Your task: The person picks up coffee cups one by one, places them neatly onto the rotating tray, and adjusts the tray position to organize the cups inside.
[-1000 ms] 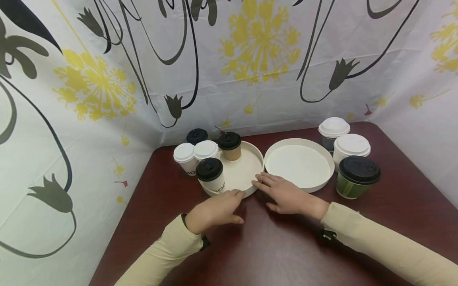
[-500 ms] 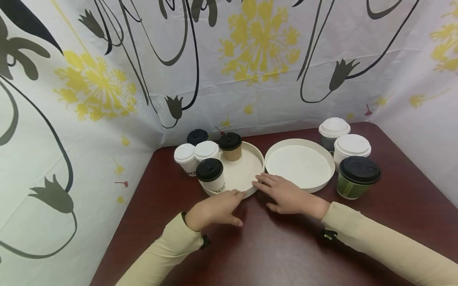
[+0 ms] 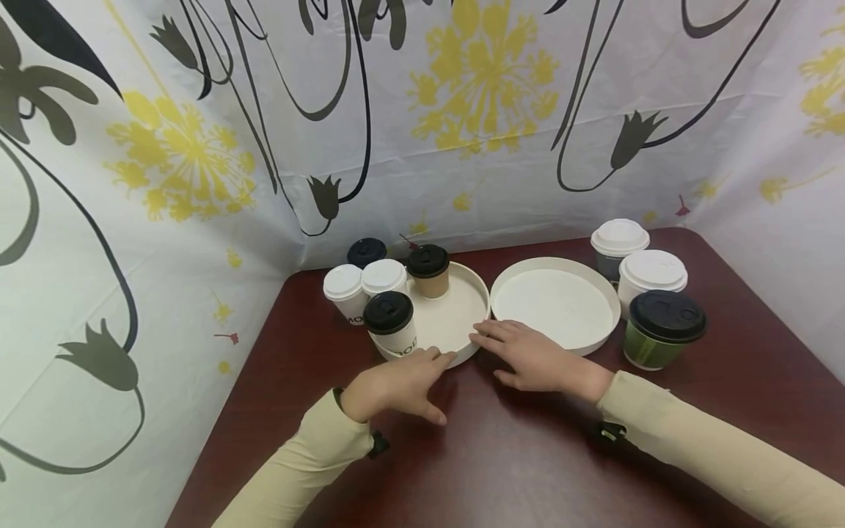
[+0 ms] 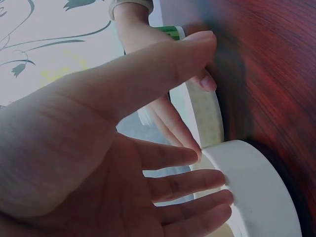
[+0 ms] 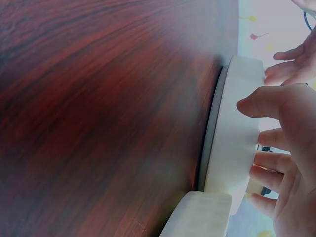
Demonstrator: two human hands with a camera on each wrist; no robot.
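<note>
My left hand (image 3: 396, 385) reaches to the front rim of the left round white tray (image 3: 449, 315), fingers extended and thumb spread away from them. In the left wrist view its fingertips (image 4: 217, 177) lie right at the rim of the white tray wall (image 4: 261, 182). My right hand (image 3: 528, 357) is at the same tray's front right rim, palm down, with straight fingers. The right wrist view shows its fingertips along the top of the wall (image 5: 234, 133). A black-lidded white cup (image 3: 396, 337) and a black-lidded brown cup (image 3: 430, 284) stand in this tray.
A second round white tray (image 3: 554, 301) adjoins on the right. White-lidded cups (image 3: 346, 293) and another black lid (image 3: 366, 251) are at the left tray's left side. To the right stand a green cup (image 3: 660, 345), a white-lidded cup (image 3: 652, 275) and a white-lidded grey cup (image 3: 619, 246).
Both hands keep their places at the left tray's rim. My left thumb has dropped slightly further from the fingers. The head view has shifted very slightly; trays and cups stay as they were.
</note>
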